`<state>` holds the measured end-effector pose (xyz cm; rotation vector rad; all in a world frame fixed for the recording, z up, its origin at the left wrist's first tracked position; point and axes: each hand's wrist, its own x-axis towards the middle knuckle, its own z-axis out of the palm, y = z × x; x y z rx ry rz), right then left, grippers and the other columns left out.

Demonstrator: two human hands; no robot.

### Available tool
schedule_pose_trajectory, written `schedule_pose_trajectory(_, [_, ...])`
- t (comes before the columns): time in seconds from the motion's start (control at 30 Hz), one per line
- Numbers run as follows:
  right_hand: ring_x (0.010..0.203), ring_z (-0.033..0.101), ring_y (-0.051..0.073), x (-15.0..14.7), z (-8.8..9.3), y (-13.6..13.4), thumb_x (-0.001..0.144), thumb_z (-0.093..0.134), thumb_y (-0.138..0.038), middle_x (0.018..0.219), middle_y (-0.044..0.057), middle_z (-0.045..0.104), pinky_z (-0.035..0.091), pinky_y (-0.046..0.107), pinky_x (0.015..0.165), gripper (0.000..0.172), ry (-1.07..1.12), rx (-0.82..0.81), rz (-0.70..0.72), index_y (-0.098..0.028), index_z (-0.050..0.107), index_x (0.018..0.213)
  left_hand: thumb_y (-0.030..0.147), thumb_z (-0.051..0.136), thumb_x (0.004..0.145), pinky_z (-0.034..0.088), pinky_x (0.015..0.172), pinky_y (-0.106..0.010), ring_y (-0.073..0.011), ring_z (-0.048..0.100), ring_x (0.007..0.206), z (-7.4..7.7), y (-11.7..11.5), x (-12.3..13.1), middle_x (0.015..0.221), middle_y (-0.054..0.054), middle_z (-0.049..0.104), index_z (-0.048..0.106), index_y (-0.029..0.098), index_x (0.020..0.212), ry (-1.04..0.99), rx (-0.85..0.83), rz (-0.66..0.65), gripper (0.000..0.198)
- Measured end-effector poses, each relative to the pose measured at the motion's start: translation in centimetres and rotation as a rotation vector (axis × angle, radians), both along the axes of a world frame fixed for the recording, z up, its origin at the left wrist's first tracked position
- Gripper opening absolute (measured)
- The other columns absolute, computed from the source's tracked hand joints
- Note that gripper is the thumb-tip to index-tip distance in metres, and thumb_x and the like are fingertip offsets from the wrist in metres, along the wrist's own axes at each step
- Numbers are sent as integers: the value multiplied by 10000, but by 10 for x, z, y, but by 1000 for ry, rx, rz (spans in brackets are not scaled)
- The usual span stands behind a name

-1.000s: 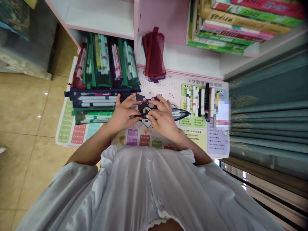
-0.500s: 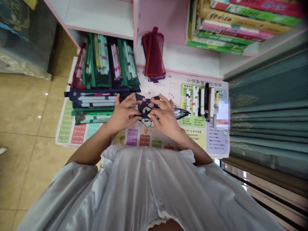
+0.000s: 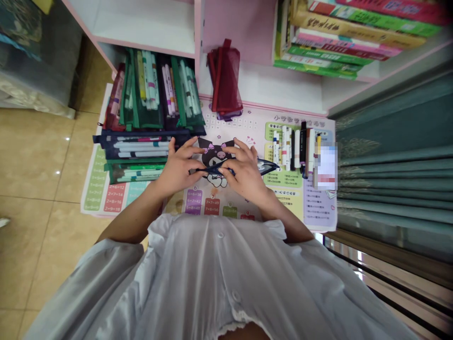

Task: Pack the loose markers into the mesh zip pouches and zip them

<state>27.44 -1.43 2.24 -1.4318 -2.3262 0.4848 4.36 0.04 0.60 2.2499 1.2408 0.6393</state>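
A dark blue zip pouch (image 3: 269,166) is held edge-up over the cartoon figure on the desk mat, with something whitish showing inside its right part. My left hand (image 3: 181,166) pinches the pouch's left end between thumb and index finger, the other fingers spread. Near the middle of the same edge, my right hand (image 3: 243,172) grips it with thumb and finger. Left of my hands lie a blue mesh pouch (image 3: 141,145) and a green mesh pouch (image 3: 138,172), both with markers inside. Loose markers (image 3: 286,147) stand in a row to the right.
More filled mesh pouches (image 3: 152,89) lie at the back left. Red mesh pouches (image 3: 227,82) lean at the shelf's front. Books (image 3: 347,40) are stacked on the shelf at right. A blurred pale object (image 3: 326,166) lies beyond the markers, near the curtain (image 3: 396,156).
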Motion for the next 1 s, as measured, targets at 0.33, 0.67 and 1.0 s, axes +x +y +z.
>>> schedule_pose_trajectory(0.33, [1438, 354, 365, 5, -1, 2, 961, 515, -340, 1326, 81, 622, 218, 691, 1156, 272, -25, -13, -9, -223, 687, 785, 474, 653, 871, 7, 1223, -618, -317, 431, 1418, -2, 1, 0, 1237, -1, 682, 735, 287, 757, 13, 53, -12, 234])
schedule_pose_trajectory(0.67, [1424, 383, 359, 8, 0, 3, 961, 523, -338, 1304, 69, 645, 202, 690, 1167, 263, -29, -30, -5, -225, 684, 786, 447, 633, 885, -34, 1227, -611, -310, 411, 1433, -3, 2, -1, 1253, -3, 668, 722, 285, 756, 40, 94, -33, 225])
schedule_pose_trajectory(1.0, [1406, 431, 346, 13, 1, 3, 962, 514, -327, 1280, 67, 674, 185, 699, 1180, 262, -34, -44, -21, -227, 679, 784, 468, 638, 879, -28, 1233, -603, -308, 411, 1432, -2, 3, -1, 1258, -3, 670, 737, 297, 775, 47, 92, -13, 223])
